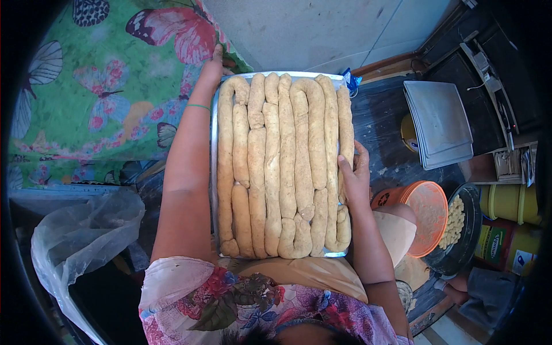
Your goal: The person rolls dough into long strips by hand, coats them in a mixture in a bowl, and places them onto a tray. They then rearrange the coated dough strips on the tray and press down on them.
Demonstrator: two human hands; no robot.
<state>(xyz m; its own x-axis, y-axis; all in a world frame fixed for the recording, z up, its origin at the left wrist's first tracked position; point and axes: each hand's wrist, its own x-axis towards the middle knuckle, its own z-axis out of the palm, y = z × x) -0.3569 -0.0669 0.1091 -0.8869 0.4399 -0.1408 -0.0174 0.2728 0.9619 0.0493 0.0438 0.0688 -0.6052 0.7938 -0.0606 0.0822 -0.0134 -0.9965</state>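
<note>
A metal tray [214,172] rests at my lap, filled with long, pale brown dough rolls [270,167] laid side by side. Some rolls bend back on themselves at the ends. My right hand [356,178] grips the tray's right side, its thumb against the outermost roll. Stretched forward, my left hand [215,66] is at the tray's far left corner, against the hanging edge of a green butterfly-print cloth [109,121]. Most of its fingers are hidden, so its hold on cloth or tray cannot be made out.
On the right are stacked flat trays [440,123], an orange bucket [431,218] with brown powder inside, and a black basin [471,230] holding small dough pieces. Yellow containers [512,204] stand beyond. A clear plastic bag [86,236] hangs at left. Another person's foot [454,287] shows lower right.
</note>
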